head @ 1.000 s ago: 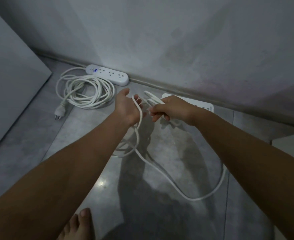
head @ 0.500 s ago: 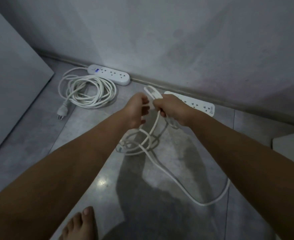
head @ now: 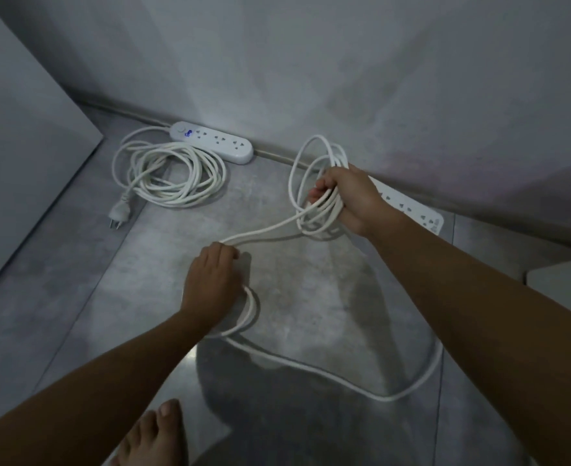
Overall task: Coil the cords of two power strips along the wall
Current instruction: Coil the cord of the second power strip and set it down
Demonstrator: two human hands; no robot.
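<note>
The right hand [head: 351,200] is raised just in front of the wall [head: 311,62], its fingers curled tight round a bundle of loops of the white cord [head: 326,205]. The loops stick out above and below the fist. From the bundle one strand runs down and left to the left hand [head: 210,280], which is lower and nearer the body, and whose fingers are curled over the strand, gripping it. Below that hand the cord bends in a small loop, then lies loose on the gray floor [head: 311,290] in a wide curve that passes under the right forearm.

This cord's power strip [head: 412,208] lies along the foot of the wall, partly hidden behind the right hand and wrist. The other power strip [head: 213,142] lies further left, also against the wall, with a small blue light near one end. Its coiled cord [head: 173,176] rests on the floor just in front of it, and the plug [head: 119,210] lies at the coil's left edge. A bare foot [head: 156,435] shows at the bottom.
</note>
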